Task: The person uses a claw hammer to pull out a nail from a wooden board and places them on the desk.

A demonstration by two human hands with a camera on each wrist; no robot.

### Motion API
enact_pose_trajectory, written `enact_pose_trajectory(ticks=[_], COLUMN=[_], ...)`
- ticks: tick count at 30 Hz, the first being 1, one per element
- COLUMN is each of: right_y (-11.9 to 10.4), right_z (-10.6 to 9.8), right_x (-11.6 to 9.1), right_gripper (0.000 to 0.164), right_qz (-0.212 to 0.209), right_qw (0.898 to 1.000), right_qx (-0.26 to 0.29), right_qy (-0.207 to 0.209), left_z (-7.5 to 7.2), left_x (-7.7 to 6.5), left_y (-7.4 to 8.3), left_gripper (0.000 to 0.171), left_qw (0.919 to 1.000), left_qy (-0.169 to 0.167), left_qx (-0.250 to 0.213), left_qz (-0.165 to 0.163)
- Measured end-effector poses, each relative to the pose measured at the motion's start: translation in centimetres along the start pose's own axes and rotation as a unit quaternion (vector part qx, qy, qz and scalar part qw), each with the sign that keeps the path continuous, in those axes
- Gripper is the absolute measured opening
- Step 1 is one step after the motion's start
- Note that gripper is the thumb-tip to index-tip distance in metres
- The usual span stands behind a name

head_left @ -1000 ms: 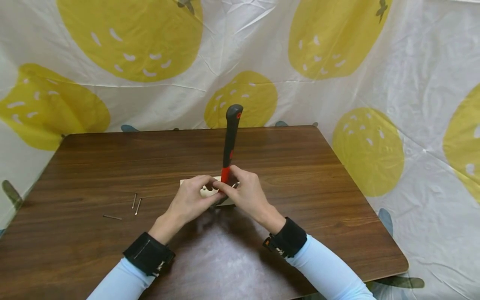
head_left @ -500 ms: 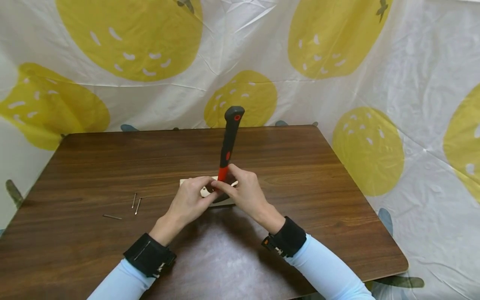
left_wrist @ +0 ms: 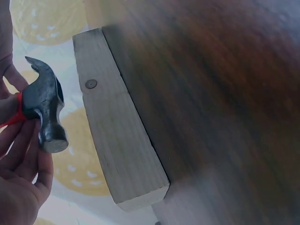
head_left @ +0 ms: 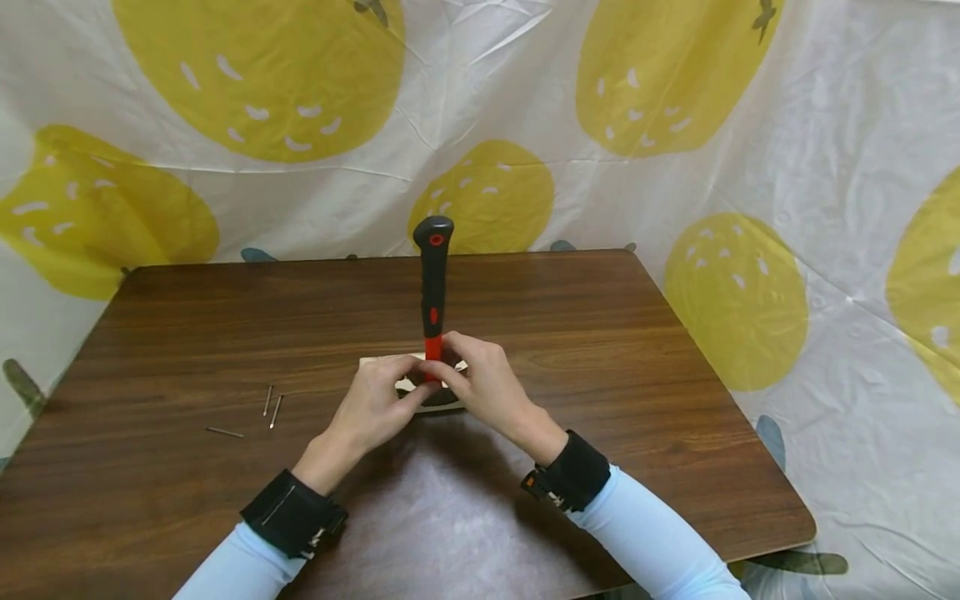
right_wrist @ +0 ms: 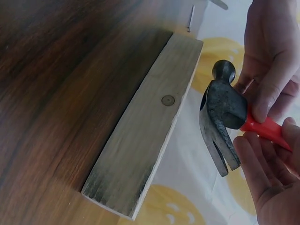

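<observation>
A claw hammer (head_left: 434, 275) with a black and red handle stands head down, handle up. My left hand (head_left: 378, 396) pinches it low down, thumb on the red neck beside the steel head. My right hand (head_left: 491, 387) holds the same red neck from the other side, fingertips close to the left hand's. In the wrist views the hammer head (left_wrist: 46, 105) shows its claw and round striking face, apart in the picture from a pale wooden block (right_wrist: 136, 136). A round dark spot (right_wrist: 168, 100), perhaps a nail head or knot, marks the block's side.
Three loose nails (head_left: 276, 412) lie on the brown wooden table (head_left: 570, 317), left of the hands. A white cloth with yellow fruit shapes (head_left: 480, 196) hangs behind the table and along its right side.
The hammer's handle has swung left from a rightward lean to nearly upright, and it has turned so the red ring near its end faces me. Both hands have shifted slightly left.
</observation>
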State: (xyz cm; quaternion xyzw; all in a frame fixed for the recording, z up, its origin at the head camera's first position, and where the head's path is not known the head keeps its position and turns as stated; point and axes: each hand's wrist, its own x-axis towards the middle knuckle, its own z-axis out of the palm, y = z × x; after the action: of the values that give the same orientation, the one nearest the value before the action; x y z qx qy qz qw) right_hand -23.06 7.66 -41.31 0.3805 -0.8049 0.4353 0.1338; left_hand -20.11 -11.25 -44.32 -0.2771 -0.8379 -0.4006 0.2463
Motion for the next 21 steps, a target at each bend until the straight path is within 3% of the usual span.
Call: enact_pose_trajectory(ticks=[9,16,21], right_y=[-0.2,-0.3,-0.5], right_z=[0.2,0.5,0.6], right_x=[0.2,0.2,0.2], right_gripper=[0.01,0.011,0.013], right_qz=[0.015,0.023,0.027], right_qw=[1.0,0.999,1.0], right_qx=[0.013,0.01,0.0], right_qy=[0.015,0.022,0.016], left_z=[0.0,0.0,-0.1], left_x=[0.0,0.1,0.0], left_y=[0.2,0.9,1.6], left_gripper=[0.016,0.015,0.01], left_qw=[0.9991,0.994,0.9905], left_qy=[0.032,0.06,0.06], left_qx=[0.014,0.085,0.116], left_qz=[-0.022,-0.031,-0.041])
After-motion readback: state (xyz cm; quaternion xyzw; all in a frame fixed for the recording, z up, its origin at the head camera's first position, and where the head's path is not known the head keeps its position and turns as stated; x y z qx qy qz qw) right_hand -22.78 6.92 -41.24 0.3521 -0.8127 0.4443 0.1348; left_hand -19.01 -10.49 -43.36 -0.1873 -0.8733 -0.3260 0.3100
